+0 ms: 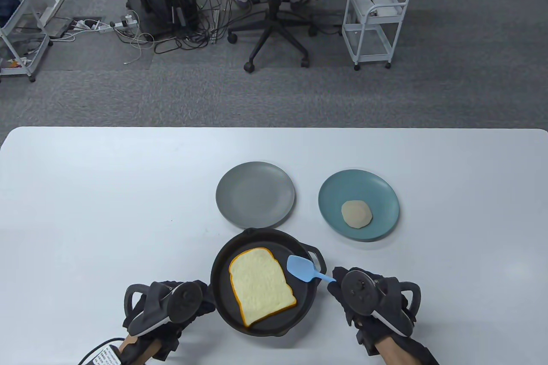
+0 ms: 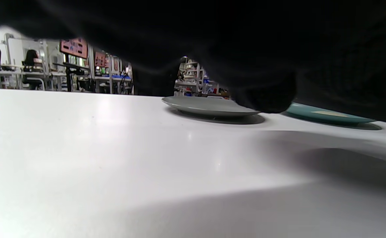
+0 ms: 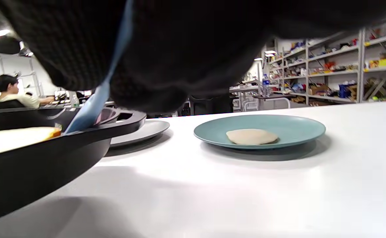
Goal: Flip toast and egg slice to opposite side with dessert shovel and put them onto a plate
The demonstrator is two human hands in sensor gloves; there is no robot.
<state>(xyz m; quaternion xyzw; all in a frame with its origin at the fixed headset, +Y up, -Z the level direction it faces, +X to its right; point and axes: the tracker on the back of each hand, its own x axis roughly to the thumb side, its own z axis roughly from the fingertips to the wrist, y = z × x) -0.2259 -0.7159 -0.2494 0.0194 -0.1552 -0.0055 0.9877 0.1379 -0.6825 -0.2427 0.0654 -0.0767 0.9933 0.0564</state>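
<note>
Table [image 1: 107, 194]: white, smooth, matte with soft glare, rounded far corners.
Pan [image 1: 220, 283]: black, round, shallow, dull cast-iron look; a small loop handle on its right rim; near table edge, between the two hands. In the right wrist view its underside appears raised off the table at the near side.
Toast [image 1: 261, 286]: one slice, loaf-shaped with domed top, pale porous crumb, thin golden crust edge; lies flat in the pan, left of centre.
Dessert shovel [image 1: 303, 268]: light blue, smooth plastic or silicone look, rounded flat blade on a thin handle; blade over the pan's right inner side, just beside the toast; whether they touch, cannot tell. Handle runs over the rim to the right hand.
Egg slice [image 1: 356, 214]: pale cream disc, flat, matte; lies on the teal plate, slightly right of centre.
Teal plate [image 1: 338, 194]: round, shallow, matte glaze; beyond the pan to the right.
Grey plate [image 1: 254, 194]: round, shallow, matte; beyond the pan, its near edge just beside the pan's far rim.
Right hand [image 1: 364, 296]: black knit glove, fingers closed around the shovel handle.
Left hand [image 1: 171, 303]: black glove, against the pan's left side where a handle would be; the grip itself is hidden, cannot tell.
Background: grey carpet, black office chair [image 1: 274, 1], white wire cart [image 1: 376, 18].
</note>
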